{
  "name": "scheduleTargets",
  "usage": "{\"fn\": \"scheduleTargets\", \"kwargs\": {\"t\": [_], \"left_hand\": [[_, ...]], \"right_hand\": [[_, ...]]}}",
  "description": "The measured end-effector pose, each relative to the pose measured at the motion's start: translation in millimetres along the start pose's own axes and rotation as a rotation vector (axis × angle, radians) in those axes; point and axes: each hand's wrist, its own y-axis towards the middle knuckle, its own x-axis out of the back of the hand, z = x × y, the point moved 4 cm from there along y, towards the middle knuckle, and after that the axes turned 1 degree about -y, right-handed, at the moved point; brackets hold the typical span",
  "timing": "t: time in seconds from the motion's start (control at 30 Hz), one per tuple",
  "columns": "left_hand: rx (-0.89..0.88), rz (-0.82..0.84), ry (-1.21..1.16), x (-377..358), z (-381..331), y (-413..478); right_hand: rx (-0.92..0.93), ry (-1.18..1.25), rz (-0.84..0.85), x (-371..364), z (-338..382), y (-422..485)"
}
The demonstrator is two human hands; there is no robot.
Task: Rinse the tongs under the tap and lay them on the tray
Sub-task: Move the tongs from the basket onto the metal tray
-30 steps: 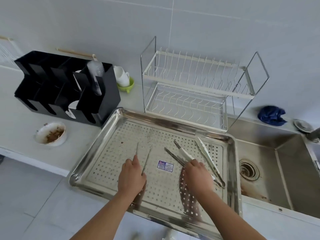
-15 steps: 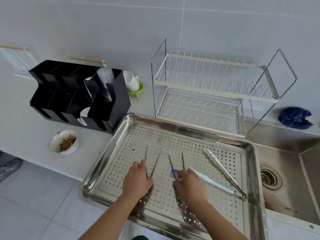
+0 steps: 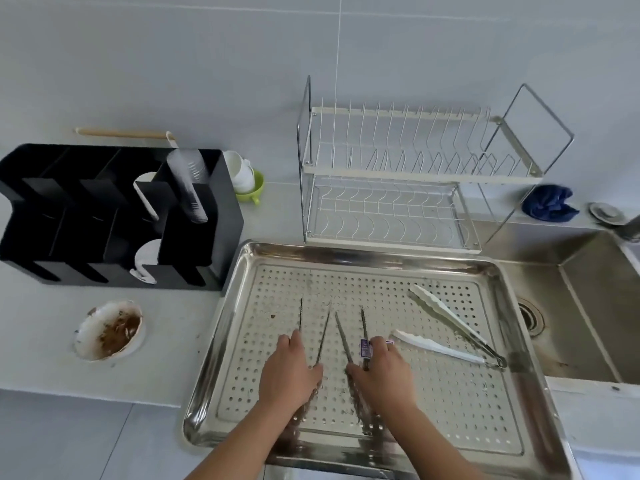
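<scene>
A perforated steel tray (image 3: 346,251) lies on the counter in front of me. My left hand (image 3: 287,374) grips the hinge end of a thin metal pair of tongs (image 3: 324,332), whose tips point away from me and rest on the tray. My right hand (image 3: 382,372) grips a second thin metal pair of tongs (image 3: 341,336) just to the right, also low on the tray. The two pairs lie side by side, close but apart. A third pair, the white-tipped tongs (image 3: 440,310), lies loose on the tray's right side.
The steel sink (image 3: 588,306) with its drain (image 3: 530,317) is right of the tray, and part of a tap (image 3: 630,227) shows at the right edge. Behind stand a wire dish rack (image 3: 398,174), a black organizer (image 3: 104,216) and a blue cloth (image 3: 547,202). A dirty bowl (image 3: 109,330) sits at left.
My right hand has drawn its thin tongs leftward, away from the white-tipped tongs, and set them beside the pair in my left hand. My left hand has barely moved.
</scene>
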Motion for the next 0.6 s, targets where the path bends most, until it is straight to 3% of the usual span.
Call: {"fn": "scheduleTargets", "kwargs": {"t": [0.3, 0.6], "left_hand": [[0.006, 0.021, -0.085, -2, 8, 1], [0.024, 0.052, -0.078, -4, 8, 5]], "right_hand": [[-0.095, 0.061, -0.033, -13, 8, 0], [-0.103, -0.029, -0.029, -9, 9, 1]]}}
